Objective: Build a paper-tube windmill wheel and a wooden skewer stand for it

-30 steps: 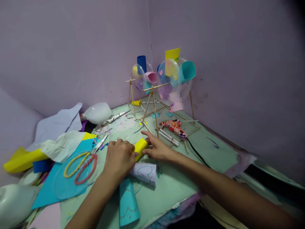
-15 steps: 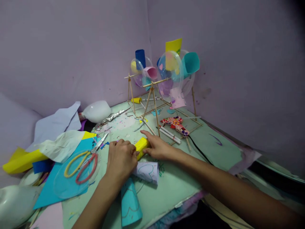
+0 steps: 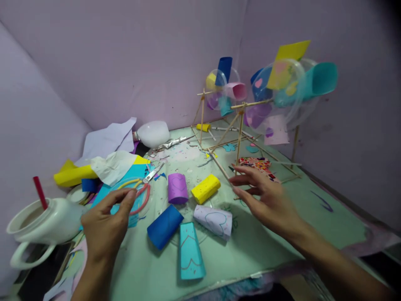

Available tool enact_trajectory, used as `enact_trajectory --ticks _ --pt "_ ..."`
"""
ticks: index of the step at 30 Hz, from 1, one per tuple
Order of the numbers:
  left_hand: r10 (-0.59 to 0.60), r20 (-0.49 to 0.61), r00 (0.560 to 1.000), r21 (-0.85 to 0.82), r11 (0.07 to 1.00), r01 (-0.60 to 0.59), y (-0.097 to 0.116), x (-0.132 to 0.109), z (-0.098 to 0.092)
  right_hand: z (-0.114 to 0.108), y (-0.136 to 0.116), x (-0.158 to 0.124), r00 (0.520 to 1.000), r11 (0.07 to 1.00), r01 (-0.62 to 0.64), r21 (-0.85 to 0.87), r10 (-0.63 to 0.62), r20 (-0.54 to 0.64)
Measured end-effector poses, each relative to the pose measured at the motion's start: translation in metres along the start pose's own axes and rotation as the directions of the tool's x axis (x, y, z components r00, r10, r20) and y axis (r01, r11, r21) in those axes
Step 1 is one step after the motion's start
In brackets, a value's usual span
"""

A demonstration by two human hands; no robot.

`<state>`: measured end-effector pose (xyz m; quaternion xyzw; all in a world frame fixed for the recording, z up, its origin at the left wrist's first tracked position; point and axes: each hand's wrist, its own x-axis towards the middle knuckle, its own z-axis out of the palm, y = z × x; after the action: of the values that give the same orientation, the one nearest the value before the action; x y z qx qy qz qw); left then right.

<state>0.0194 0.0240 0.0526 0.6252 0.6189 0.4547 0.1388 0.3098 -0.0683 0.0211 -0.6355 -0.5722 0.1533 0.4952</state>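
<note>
Paper tubes lie loose on the pale green tabletop [image 3: 282,234] between my hands. Yellow tube [image 3: 206,189]: short cylinder, speckled surface, lying on its side, just beside the purple tube [image 3: 177,188], which is of like size and bears a faint heart outline. Nearer me: blue tube [image 3: 165,225], smooth and matte; lilac tube [image 3: 213,221], slightly tapered, with a heart drawn in pen; teal tube [image 3: 190,251], flattened and wedge-shaped, also with drawn lines.

My left hand [image 3: 105,225] is held above the tabletop's left edge, thumb and forefinger apart, gripping nothing; its fingertips are near the scissors [image 3: 138,193], which have red and yellow loop handles and rest on a blue paper sheet [image 3: 134,172]. My right hand [image 3: 266,198] is spread open, fingers extended, empty, hovering right of the yellow tube and not touching it.

Behind: thin wooden stick frame [image 3: 239,133] carrying clear plastic discs [image 3: 283,85] with coloured paper cups. At far left, a white glossy jug [image 3: 46,223].
</note>
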Motion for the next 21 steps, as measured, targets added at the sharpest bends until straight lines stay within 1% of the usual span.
enact_trajectory --ticks 2,3,6,8,11,13,15,17,18,19,21 --pt "-0.079 0.027 0.997 -0.029 0.996 0.080 -0.016 -0.003 0.000 -0.001 0.001 -0.011 0.993 0.999 0.015 -0.033 -0.018 -0.116" --pt "-0.111 0.037 0.993 -0.032 0.993 0.112 -0.022 -0.004 0.000 0.000 0.003 -0.017 0.985 0.999 0.002 -0.050 -0.011 -0.174" --pt "-0.160 0.051 0.986 -0.010 0.987 0.161 -0.033 -0.003 0.003 0.001 0.010 -0.032 0.946 0.995 -0.099 -0.031 0.084 -0.312" --pt "-0.155 0.065 0.986 -0.007 0.988 0.156 -0.035 -0.001 0.004 0.000 0.016 -0.039 0.901 0.984 -0.180 0.008 0.169 -0.399" --pt "-0.139 0.128 0.982 0.019 0.990 0.138 -0.034 -0.001 0.008 -0.007 0.022 -0.043 0.809 0.967 -0.248 0.063 0.243 -0.535" --pt "-0.132 0.170 0.977 0.064 0.990 0.122 -0.032 -0.004 0.012 -0.013 0.028 -0.046 0.753 0.957 -0.266 0.114 0.280 -0.596" --pt "-0.113 0.194 0.974 0.108 0.990 0.094 -0.030 -0.007 0.016 -0.019 0.037 -0.048 0.720 0.949 -0.285 0.133 0.303 -0.625" --pt "-0.088 0.209 0.974 0.134 0.989 0.060 -0.030 -0.011 0.019 -0.028 0.048 -0.049 0.712 0.944 -0.318 0.085 0.297 -0.637" --pt "-0.078 0.212 0.974 0.141 0.989 0.049 -0.031 -0.012 0.021 -0.034 0.053 -0.048 0.714 0.938 -0.346 0.028 0.283 -0.640" --pt "-0.074 0.211 0.975 0.146 0.988 0.044 -0.034 -0.012 0.022 -0.040 0.058 -0.047 0.722 0.925 -0.379 -0.041 0.267 -0.638" --pt "-0.043 0.210 0.977 0.145 0.989 0.013 -0.043 -0.012 0.024 -0.057 0.067 -0.039 0.759 0.883 -0.435 -0.178 0.253 -0.599"
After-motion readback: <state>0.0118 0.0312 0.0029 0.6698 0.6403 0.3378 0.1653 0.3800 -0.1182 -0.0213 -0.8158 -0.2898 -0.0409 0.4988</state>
